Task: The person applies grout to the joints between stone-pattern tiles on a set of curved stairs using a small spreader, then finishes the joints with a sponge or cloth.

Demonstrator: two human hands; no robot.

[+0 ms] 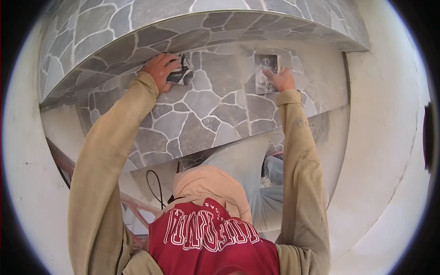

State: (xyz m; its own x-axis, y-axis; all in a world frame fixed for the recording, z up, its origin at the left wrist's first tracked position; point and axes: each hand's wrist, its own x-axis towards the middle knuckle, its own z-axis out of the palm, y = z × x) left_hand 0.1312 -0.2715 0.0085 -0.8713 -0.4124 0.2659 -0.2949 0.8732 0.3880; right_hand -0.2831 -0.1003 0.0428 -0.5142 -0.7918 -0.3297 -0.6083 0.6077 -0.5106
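Note:
My left hand (161, 71) is closed round a crumpled black cloth (181, 73) with white patches, resting on the stone-patterned step (201, 103) near the base of the riser. On the right of the same step, my right hand (283, 80) grips the edge of a flat grey rectangular plate (266, 82) with pale smears. The thumb lies over the plate's face; the other fingers are partly hidden. Light lines run between the grey stone shapes on the step.
A curved upper step (151, 16) with an overhanging lip stands just ahead. Pale walls (389, 105) rise at both sides. Below the step edge are a reddish metal frame (135, 208) and a thin black cable (156, 183) at the left.

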